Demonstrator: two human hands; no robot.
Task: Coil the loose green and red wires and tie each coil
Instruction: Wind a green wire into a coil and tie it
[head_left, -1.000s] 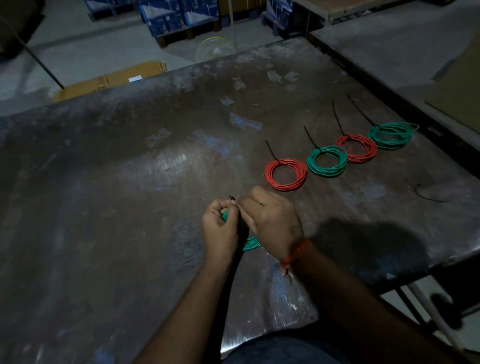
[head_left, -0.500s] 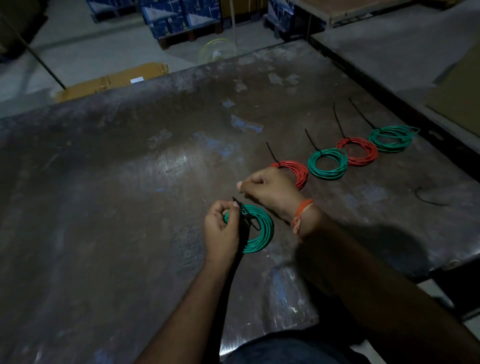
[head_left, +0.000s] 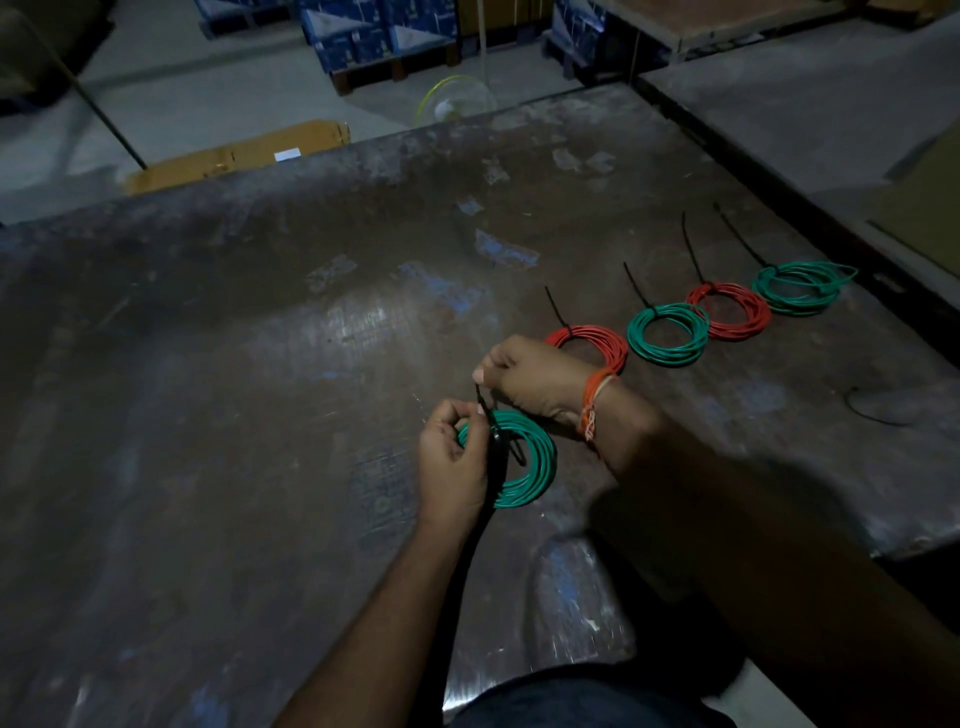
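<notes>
Near front edge of tabletop (head_left: 260, 467): green coil (head_left: 524, 462) lies flat, slightly right of centre.
Left hand (head_left: 454, 467): pinched shut on the coil's left side, at the tie head.
Right hand (head_left: 530, 376): fingers closed on the tail of the black zip tie (head_left: 485, 410), drawn up and away from the coil.
Change: a second ago both hands huddled over the coil; now right hand has pulled away, tie loop cinching.
Meaning: fifth coil nearly tied.
Right edge row: four tied coils (head_left: 667, 332), red and green alternating.
Spare tie (head_left: 872, 410): near right edge.
</notes>
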